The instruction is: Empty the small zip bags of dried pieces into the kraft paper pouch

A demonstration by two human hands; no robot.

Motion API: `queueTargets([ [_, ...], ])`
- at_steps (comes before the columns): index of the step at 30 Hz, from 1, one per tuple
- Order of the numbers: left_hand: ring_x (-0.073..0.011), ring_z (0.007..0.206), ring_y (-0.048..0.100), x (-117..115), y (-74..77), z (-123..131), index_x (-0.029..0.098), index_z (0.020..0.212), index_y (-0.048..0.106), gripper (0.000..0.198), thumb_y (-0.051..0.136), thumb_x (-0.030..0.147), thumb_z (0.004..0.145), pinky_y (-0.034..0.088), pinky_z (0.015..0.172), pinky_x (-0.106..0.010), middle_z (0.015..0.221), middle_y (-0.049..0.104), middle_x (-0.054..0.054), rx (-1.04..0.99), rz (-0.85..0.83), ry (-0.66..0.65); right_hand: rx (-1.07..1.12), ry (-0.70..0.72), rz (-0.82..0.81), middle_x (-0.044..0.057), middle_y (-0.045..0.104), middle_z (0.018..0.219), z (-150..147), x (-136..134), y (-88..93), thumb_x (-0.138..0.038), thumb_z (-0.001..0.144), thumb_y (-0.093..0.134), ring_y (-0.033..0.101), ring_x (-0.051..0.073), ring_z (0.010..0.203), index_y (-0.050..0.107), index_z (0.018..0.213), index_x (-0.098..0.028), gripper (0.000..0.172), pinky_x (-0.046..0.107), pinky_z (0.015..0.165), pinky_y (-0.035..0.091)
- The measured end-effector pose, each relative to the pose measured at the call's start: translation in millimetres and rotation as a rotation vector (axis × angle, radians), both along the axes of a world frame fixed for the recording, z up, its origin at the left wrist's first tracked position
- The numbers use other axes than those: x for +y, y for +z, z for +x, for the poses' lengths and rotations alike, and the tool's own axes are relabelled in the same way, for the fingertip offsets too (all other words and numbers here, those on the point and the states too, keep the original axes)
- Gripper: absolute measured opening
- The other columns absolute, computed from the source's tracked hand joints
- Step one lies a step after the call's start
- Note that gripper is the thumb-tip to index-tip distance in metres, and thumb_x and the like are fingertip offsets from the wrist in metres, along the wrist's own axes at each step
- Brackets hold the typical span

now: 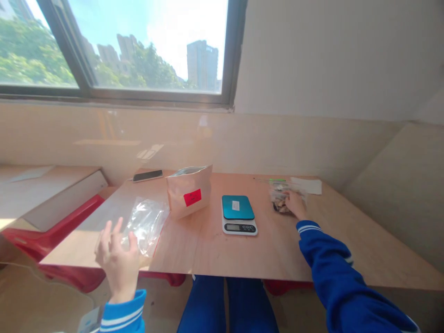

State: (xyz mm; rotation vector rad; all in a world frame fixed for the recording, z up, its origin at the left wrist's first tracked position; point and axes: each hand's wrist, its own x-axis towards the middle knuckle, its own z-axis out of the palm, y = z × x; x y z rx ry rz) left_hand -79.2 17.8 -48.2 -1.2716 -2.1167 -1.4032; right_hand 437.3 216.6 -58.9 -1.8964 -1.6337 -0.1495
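Observation:
My left hand (117, 259) hovers over the near left edge of the wooden table (270, 249), fingers spread and holding nothing, beside a pile of clear plastic bags (147, 223). My right hand (294, 203) reaches to the far right and rests on a clear bag filled with brownish pieces (280, 193); its fingers are curled on the bag. A standing kraft paper pouch with a red label (189, 190) is at the table's middle. A small digital scale with a teal platform (238, 214) sits between the pouch and the filled bag.
A phone (147, 175) lies at the far left of the table. A white paper (308, 185) and a green pen (275, 180) lie behind the filled bag. Red stools (52, 231) and a board stand to the left. A wall and a window are behind.

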Motion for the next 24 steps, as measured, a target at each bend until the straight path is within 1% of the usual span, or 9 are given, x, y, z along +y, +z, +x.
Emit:
queueTargets([
  [2,-0.0316,0.134,0.039,3.2,-2.7,10.8,0.019,0.112,0.064,0.030,0.052,0.028,0.086,0.022,0.111,-0.047,0.140,0.051,-0.013,0.058,-0.060,-0.095,-0.026,-0.018,-0.064,0.019,0.068,0.082,14.5,12.4,0.0,-0.008,0.073,0.046,0.064,0.024,0.079,0.067,0.080,-0.013,0.022,0.037,0.073,0.044],
  [4,-0.0328,0.133,0.041,4.7,-5.3,19.9,0.019,0.102,0.067,0.024,0.051,0.027,0.086,0.021,0.111,-0.050,0.134,0.056,-0.014,0.034,-0.098,-0.134,-0.057,-0.030,-0.112,0.021,0.068,0.086,24.1,19.9,-0.4,-0.007,0.073,0.049,0.064,0.027,0.082,0.067,0.079,-0.014,0.020,0.040,0.074,0.043],
  [8,-0.0266,0.125,0.049,0.2,-3.9,44.4,0.022,0.103,0.066,0.026,0.045,0.023,0.087,0.026,0.110,-0.043,0.125,0.062,-0.010,-0.155,0.023,-0.171,-0.113,-0.041,-0.147,0.019,0.069,0.087,33.0,14.6,-0.9,-0.008,0.073,0.053,0.063,0.030,0.087,0.066,0.080,-0.016,0.017,0.047,0.083,0.039],
  [10,-0.0252,0.114,0.055,-4.0,-1.8,65.7,0.024,0.097,0.067,0.024,0.046,0.024,0.085,0.034,0.105,-0.040,0.113,0.066,-0.007,-0.267,0.031,-0.316,-0.126,-0.044,-0.153,0.017,0.070,0.083,35.4,2.9,0.5,-0.008,0.075,0.054,0.063,0.030,0.087,0.066,0.079,-0.016,0.015,0.050,0.087,0.037],
  [13,-0.0242,0.103,0.059,-10.7,-1.4,108.1,0.023,0.094,0.068,0.021,0.050,0.026,0.083,0.043,0.092,-0.035,0.105,0.067,-0.006,-0.476,-0.046,-0.614,-0.109,-0.032,-0.163,0.017,0.071,0.084,38.9,-21.3,4.8,-0.010,0.078,0.053,0.063,0.030,0.089,0.067,0.078,-0.017,0.015,0.049,0.089,0.037],
  [15,-0.0225,0.095,0.062,-17.1,-3.0,138.0,0.021,0.090,0.068,0.020,0.049,0.027,0.085,0.045,0.087,-0.032,0.096,0.067,-0.007,-0.561,-0.069,-0.793,-0.069,-0.011,-0.176,0.018,0.071,0.086,40.4,-39.1,7.7,-0.013,0.079,0.055,0.064,0.029,0.089,0.069,0.078,-0.016,0.014,0.044,0.086,0.040],
  [18,-0.0203,0.088,0.062,-31.5,-4.2,174.6,0.021,0.095,0.067,0.023,0.047,0.028,0.088,0.046,0.082,-0.031,0.093,0.067,-0.007,-0.639,-0.181,-1.017,0.038,0.029,-0.209,0.016,0.073,0.082,39.4,-63.5,10.8,-0.016,0.079,0.057,0.067,0.025,0.078,0.071,0.079,-0.014,0.015,0.034,0.073,0.047],
  [21,-0.0193,0.086,0.062,-47.3,-1.7,195.2,0.021,0.095,0.067,0.024,0.045,0.031,0.091,0.046,0.078,-0.030,0.089,0.067,-0.006,-0.677,-0.295,-1.130,0.156,0.042,-0.220,0.012,0.074,0.076,37.2,-81.8,14.8,-0.017,0.076,0.059,0.068,0.022,0.070,0.072,0.075,-0.012,0.014,0.029,0.064,0.049],
  [24,-0.0192,0.085,0.063,-57.3,1.4,201.3,0.021,0.095,0.067,0.026,0.044,0.033,0.091,0.046,0.075,-0.030,0.088,0.067,-0.006,-0.705,-0.350,-1.164,0.245,0.017,-0.191,0.013,0.074,0.072,37.9,-95.3,26.1,-0.021,0.075,0.062,0.068,0.023,0.065,0.072,0.071,-0.011,0.015,0.030,0.059,0.050],
])
